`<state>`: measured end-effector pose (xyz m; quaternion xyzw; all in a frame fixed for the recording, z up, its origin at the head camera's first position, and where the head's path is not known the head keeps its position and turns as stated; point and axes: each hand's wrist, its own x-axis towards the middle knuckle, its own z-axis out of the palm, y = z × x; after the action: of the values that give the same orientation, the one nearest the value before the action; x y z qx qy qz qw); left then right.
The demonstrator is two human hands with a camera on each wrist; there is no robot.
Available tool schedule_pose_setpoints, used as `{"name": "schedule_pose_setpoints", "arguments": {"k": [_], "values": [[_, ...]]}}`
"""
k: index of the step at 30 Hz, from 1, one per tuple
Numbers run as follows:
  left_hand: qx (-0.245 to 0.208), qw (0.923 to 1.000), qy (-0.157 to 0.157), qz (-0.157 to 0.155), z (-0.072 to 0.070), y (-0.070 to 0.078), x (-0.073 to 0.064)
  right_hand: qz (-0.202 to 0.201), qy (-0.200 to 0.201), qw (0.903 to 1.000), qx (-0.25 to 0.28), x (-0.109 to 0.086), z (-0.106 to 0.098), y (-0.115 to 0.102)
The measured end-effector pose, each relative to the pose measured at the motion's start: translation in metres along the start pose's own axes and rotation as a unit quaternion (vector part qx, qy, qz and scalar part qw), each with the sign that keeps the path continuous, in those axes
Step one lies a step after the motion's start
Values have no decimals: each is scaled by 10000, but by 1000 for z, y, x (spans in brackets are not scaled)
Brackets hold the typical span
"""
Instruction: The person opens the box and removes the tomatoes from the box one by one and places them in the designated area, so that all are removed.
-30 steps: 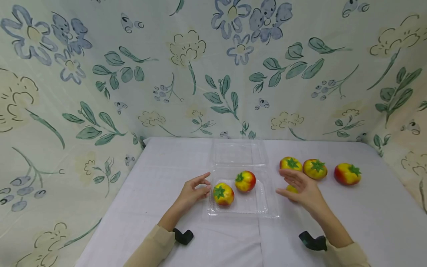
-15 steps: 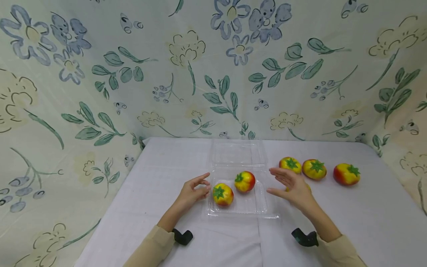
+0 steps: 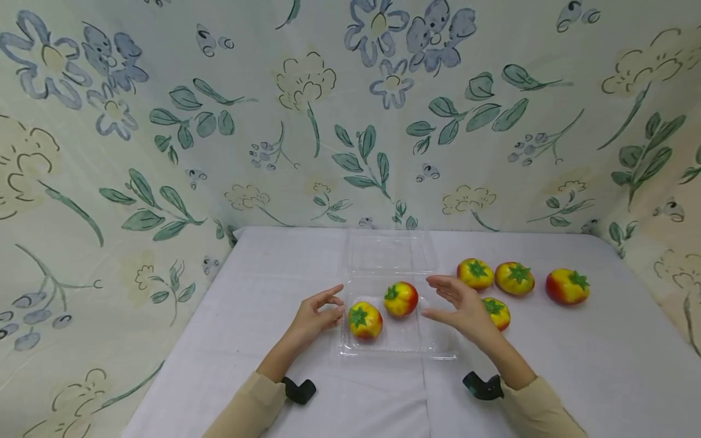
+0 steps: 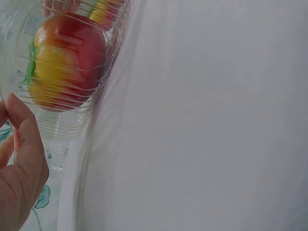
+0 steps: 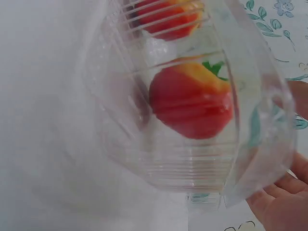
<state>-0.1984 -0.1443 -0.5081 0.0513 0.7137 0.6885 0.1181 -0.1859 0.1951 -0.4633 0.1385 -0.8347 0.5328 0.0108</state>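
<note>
A clear plastic clamshell box (image 3: 402, 350) lies with its lid (image 3: 390, 252) folded back. Inside its tray are two red-and-yellow fruits with green star-shaped leaf tops, the left fruit (image 3: 365, 320) nearer me and the right fruit (image 3: 401, 299) farther back. My left hand (image 3: 313, 316) is at the box's left rim, fingers loosely bent and thumb tip close to the edge. At the right rim is my right hand (image 3: 462, 307), its fingers extended and thumb spread below them, with no fruit between them. In the right wrist view, the clear box wall (image 5: 262, 139) overlaps its fingers.
Right of the box, one fruit (image 3: 497, 313) sits just behind my right hand. Farther back stand a fruit (image 3: 475, 274), another fruit (image 3: 515, 278) and a redder fruit (image 3: 568, 286). A white cloth (image 3: 263, 267) covers the table; a floral curtain (image 3: 219, 140) hangs behind.
My right hand has moved left from beside the loose fruits to the box's right rim, uncovering the near fruit. My left hand stays in place.
</note>
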Motion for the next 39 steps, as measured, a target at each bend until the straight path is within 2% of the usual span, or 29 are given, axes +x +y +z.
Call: {"name": "schedule_pose_setpoints", "arguments": {"k": [17, 22, 32, 39], "values": [[-11, 10000, 70, -64, 0, 2, -4, -52, -80, 9992, -394, 8, 25, 2], [-7, 10000, 45, -44, -1, 0, -3, -7, -51, 9989, -460, 11, 29, 1], [-60, 10000, 19, -38, 0, 2, -3, -245, -18, 9972, -713, 16, 37, 2], [-28, 10000, -18, -38, 1, 3, -2, -228, -27, 9962, -846, 18, 41, 3]]}}
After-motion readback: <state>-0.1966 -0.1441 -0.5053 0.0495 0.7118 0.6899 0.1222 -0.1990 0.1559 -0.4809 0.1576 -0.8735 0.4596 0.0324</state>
